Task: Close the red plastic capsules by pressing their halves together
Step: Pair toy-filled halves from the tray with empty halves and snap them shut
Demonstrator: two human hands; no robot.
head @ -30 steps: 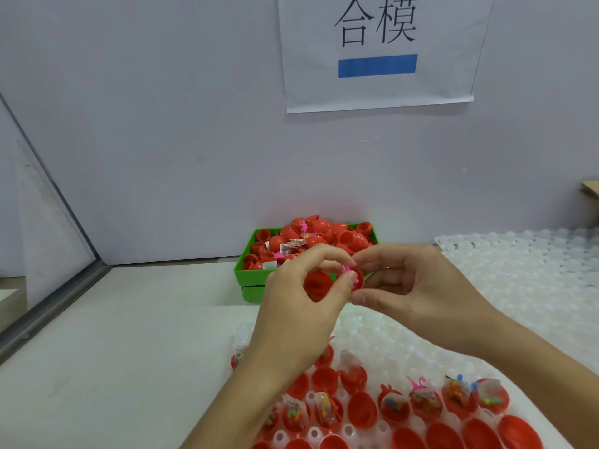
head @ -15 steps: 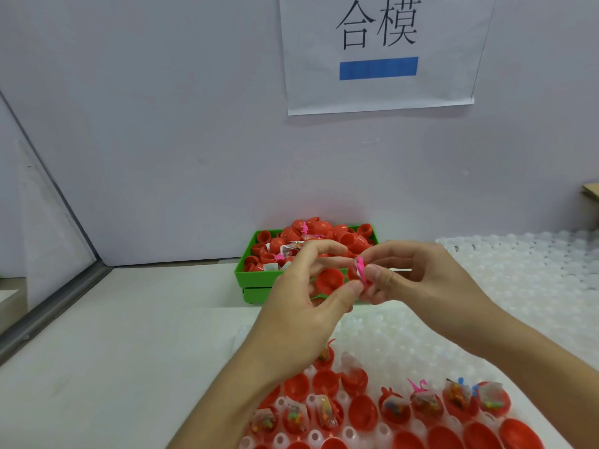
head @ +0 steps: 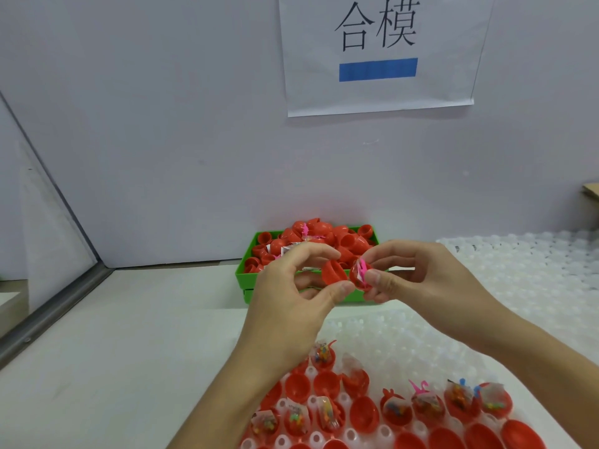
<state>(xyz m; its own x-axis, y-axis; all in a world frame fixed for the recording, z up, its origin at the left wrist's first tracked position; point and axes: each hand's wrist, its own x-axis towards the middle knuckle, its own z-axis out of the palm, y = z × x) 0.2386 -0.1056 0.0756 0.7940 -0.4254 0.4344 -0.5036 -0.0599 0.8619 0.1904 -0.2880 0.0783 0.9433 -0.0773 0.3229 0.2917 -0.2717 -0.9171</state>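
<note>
Here the left hand point(head: 291, 286) pinches an empty red capsule half point(head: 334, 273) between thumb and forefinger, while the right hand point(head: 418, 280) pinches the filled capsule half point(head: 360, 277), from which a pink toy piece point(head: 362, 269) pokes out. Both sets of fingers are narrowed round their pieces, not spread. The two halves are held in the air at the middle of the view, in front of the green bin point(head: 246, 280) heaped with loose red shells, and they sit just beside each other; I cannot tell whether their rims already touch.

The relation that matters is this: from the left fingers, the filled half lies at about three o'clock, and from the right fingers the empty half lies at about nine o'clock. So the closing axis runs roughly level, left to right, and each hand is as near as the other. The open mouths appear to face each other, though the angle hides how squarely. The pink piece stands near the seam and, I judge, could catch between the rims unless tucked in first.

Toward six o'clock, the white dimpled tray point(head: 486, 286) holds rows of open halves with small toys point(head: 327, 413), not yet closed.
</note>
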